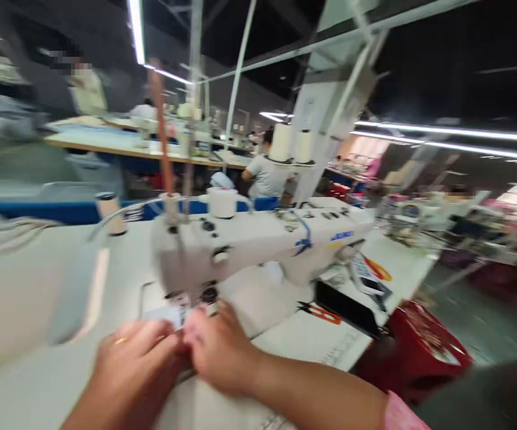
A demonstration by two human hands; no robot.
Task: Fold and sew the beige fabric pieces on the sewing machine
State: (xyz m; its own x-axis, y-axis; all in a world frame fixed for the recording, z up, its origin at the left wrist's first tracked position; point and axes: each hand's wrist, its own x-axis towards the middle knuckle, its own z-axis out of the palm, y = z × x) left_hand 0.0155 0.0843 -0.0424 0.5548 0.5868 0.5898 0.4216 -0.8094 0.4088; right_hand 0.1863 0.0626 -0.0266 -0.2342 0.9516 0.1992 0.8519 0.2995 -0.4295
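Note:
A white sewing machine [258, 245] with blue lettering stands in front of me. My left hand [135, 352], with a ring on one finger, is closed by the needle area, its fingertips pinching the edge of a pale white cloth [162, 313]. Close against it, my right hand [222, 352] is also closed, its fingers bent at the cloth right beside the presser foot. More of the white fabric [254, 298] lies under the machine's arm, past my right hand. Motion blur and my fingers hide the exact grip and the needle point.
Right of the machine lie orange-handled thread snips [323, 313], a black phone-like object [348, 307] and orange-handled scissors [378, 269]. A red container [419, 346] stands beyond the table's right edge. A thread cone [110, 214] is at the back left. Other people work farther off.

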